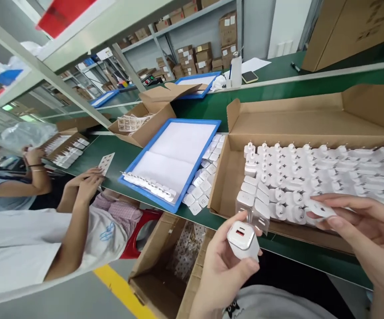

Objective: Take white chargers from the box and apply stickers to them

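My left hand (226, 261) is closed round a white USB charger (243, 239), its face with a small slot and a red-lined port turned up. Between the thumb and fingers of my right hand (361, 235) is a small flat white piece with dark marks (321, 209); its exact kind I cannot make out. Behind both hands stands an open cardboard box (220, 190) with rows of white plug chargers (298, 168), pins upward. Several white charger bodies in clear plastic (253, 199) sit at its near left corner, just beyond my left hand.
Left of the box, white square pieces (201, 186) lie beside a blue-framed tray (178, 199) with a row of white parts. A small carton (161, 117) stands behind it. Below the green table (112, 166) is an open carton (152, 248). Two co-workers (88, 230) work at left.
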Demonstrator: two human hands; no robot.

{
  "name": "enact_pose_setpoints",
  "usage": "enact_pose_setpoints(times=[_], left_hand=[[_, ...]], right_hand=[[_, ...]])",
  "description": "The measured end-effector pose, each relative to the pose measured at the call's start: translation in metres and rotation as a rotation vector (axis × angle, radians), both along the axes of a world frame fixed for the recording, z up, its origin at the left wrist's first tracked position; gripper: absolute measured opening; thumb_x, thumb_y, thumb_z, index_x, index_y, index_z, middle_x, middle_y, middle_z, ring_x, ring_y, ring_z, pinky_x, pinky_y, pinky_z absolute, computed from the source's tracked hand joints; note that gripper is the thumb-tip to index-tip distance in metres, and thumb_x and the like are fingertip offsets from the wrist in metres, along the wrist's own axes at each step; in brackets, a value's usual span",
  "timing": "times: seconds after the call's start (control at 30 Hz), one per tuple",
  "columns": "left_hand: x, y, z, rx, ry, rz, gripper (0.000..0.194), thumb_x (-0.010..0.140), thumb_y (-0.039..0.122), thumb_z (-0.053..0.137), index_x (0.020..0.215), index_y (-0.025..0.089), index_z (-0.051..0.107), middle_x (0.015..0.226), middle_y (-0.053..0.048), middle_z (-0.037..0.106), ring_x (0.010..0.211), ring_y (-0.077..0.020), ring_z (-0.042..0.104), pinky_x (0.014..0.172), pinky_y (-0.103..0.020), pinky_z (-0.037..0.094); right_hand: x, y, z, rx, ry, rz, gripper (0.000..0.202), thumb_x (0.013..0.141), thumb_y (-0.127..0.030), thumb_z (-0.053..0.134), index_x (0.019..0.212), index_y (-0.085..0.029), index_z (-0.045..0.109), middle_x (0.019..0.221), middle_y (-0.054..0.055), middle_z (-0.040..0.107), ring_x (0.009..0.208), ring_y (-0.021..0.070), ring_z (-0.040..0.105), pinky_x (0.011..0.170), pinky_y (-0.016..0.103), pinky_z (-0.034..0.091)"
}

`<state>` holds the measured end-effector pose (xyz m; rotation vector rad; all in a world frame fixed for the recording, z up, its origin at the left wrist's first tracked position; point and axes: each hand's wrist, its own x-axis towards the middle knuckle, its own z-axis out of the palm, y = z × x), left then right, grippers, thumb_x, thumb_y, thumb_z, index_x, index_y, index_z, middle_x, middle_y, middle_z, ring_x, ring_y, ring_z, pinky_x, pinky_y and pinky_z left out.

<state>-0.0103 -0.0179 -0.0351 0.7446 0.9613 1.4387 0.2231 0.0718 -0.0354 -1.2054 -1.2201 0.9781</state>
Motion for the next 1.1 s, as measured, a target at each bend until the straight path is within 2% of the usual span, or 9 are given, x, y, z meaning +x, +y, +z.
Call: enact_pose_setpoints(times=[0.13, 0.27, 0.33, 0.47, 0.6, 0.77, 0.87, 0.97, 1.1], left_hand=[[-0.007, 0.006, -0.008, -0.009, 0.007, 0.056, 0.083, 0.063, 0.038, 0.109, 0.139, 0.028, 0.078, 0.107, -0.008, 0.082, 0.077, -0.0185, 0.077, 0.066, -0.022, 0.061], [-0.004, 0.015, -0.002, 0.015, 0.082, 0.003, 0.052, 0.077, 0.033, 0.102, 0.123, 0.024, 0.08, 0.088, -0.005, 0.082, 0.084, -0.0201, 0.08, 0.072, -0.023, 0.061], [0.0, 0.018, 0.004, -0.04, 0.077, -0.027, 0.039, 0.084, 0.03, 0.097, 0.117, 0.025, 0.076, 0.095, -0.005, 0.084, 0.092, -0.0206, 0.082, 0.083, -0.025, 0.062], [0.006, 0.021, 0.014, -0.049, 0.088, -0.118, 0.032, 0.091, 0.027, 0.091, 0.114, 0.024, 0.069, 0.119, -0.006, 0.078, 0.094, -0.0161, 0.08, 0.086, -0.024, 0.062], [0.003, 0.021, 0.013, 0.03, 0.113, -0.178, 0.025, 0.096, 0.023, 0.085, 0.11, 0.023, 0.064, 0.102, -0.002, 0.073, 0.089, -0.0124, 0.072, 0.085, -0.021, 0.059], [-0.004, 0.011, 0.006, 0.109, 0.173, -0.11, 0.045, 0.1, 0.028, 0.081, 0.141, 0.028, 0.063, 0.106, -0.003, 0.071, 0.096, -0.0135, 0.068, 0.086, -0.021, 0.056], [-0.005, 0.008, 0.003, 0.152, 0.209, -0.061, 0.038, 0.095, 0.024, 0.087, 0.129, 0.028, 0.07, 0.114, -0.003, 0.075, 0.108, -0.0157, 0.072, 0.096, -0.023, 0.056], [-0.001, 0.009, 0.001, 0.213, 0.247, -0.002, 0.038, 0.091, 0.018, 0.09, 0.117, 0.03, 0.066, 0.119, 0.0, 0.077, 0.115, -0.0162, 0.074, 0.101, -0.024, 0.055], [0.005, 0.008, 0.004, 0.2, 0.382, 0.048, 0.034, 0.094, 0.019, 0.086, 0.112, 0.029, 0.06, 0.11, 0.001, 0.072, 0.101, -0.0133, 0.072, 0.091, -0.023, 0.055]], right_hand=[[-0.011, 0.003, 0.003, 0.014, 0.023, 0.053, 0.012, 0.091, -0.039, 0.088, 0.096, -0.029, 0.082, 0.112, 0.007, 0.082, 0.093, 0.0246, 0.082, 0.073, 0.021, 0.071], [-0.01, 0.001, 0.007, 0.083, 0.003, 0.139, 0.011, 0.091, -0.037, 0.089, 0.098, -0.031, 0.083, 0.114, 0.007, 0.081, 0.098, 0.0262, 0.081, 0.073, 0.025, 0.072], [-0.012, -0.006, 0.013, 0.05, 0.03, 0.124, 0.012, 0.092, -0.039, 0.089, 0.097, -0.031, 0.083, 0.113, 0.008, 0.08, 0.1, 0.027, 0.08, 0.072, 0.026, 0.072], [-0.032, -0.024, 0.026, -0.09, 0.219, 0.194, 0.017, 0.096, -0.047, 0.088, 0.096, -0.032, 0.083, 0.112, 0.005, 0.078, 0.083, 0.0176, 0.077, 0.068, 0.022, 0.069], [-0.048, -0.029, 0.02, -0.164, 0.316, 0.374, 0.013, 0.098, -0.043, 0.087, 0.099, -0.03, 0.083, 0.113, 0.005, 0.077, 0.093, 0.017, 0.078, 0.076, 0.018, 0.067], [-0.044, -0.018, 0.009, 0.01, 0.199, 0.424, 0.004, 0.104, -0.027, 0.079, 0.107, -0.029, 0.081, 0.117, 0.005, 0.08, 0.113, 0.0183, 0.079, 0.098, 0.019, 0.065], [-0.042, -0.016, 0.012, 0.102, 0.107, 0.376, 0.008, 0.105, -0.022, 0.076, 0.106, -0.028, 0.08, 0.116, 0.004, 0.08, 0.115, 0.0173, 0.08, 0.099, 0.016, 0.063], [-0.041, -0.021, 0.015, 0.17, -0.019, 0.309, 0.011, 0.103, -0.018, 0.076, 0.107, -0.027, 0.081, 0.117, 0.005, 0.079, 0.108, 0.018, 0.081, 0.089, 0.016, 0.068], [-0.035, -0.03, 0.017, 0.225, -0.101, 0.253, 0.023, 0.101, -0.009, 0.075, 0.118, -0.025, 0.079, 0.13, 0.008, 0.075, 0.069, 0.0123, 0.079, 0.057, 0.017, 0.068]])
